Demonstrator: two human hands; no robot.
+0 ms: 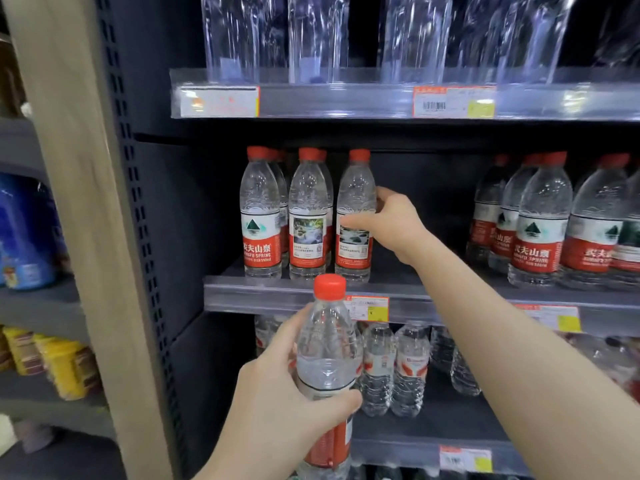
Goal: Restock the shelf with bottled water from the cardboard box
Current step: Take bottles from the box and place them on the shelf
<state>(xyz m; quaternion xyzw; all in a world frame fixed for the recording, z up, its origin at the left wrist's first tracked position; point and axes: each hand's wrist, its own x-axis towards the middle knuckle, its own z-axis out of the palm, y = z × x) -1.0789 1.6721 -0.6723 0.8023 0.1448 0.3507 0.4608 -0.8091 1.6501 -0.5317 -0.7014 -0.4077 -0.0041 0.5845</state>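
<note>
My left hand (pixel 277 407) grips a red-capped water bottle (pixel 327 344) upright in front of the shelves, below the middle shelf's edge. My right hand (pixel 391 223) is wrapped around the rightmost of three front bottles (pixel 356 216) standing at the left of the middle shelf (pixel 277 292). Two more red-capped bottles (pixel 259 216) stand just left of it, with others behind them. To the right of my arm the shelf has a bare gap, then a group of the same bottles (pixel 543 220). The cardboard box is out of view.
The top shelf (pixel 346 102) carries clear plastic dividers. Smaller water bottles (pixel 408 368) stand on the lower shelf. A wooden upright (pixel 79 202) bounds the unit on the left, with blue and yellow goods (pixel 65 365) on the neighbouring shelves.
</note>
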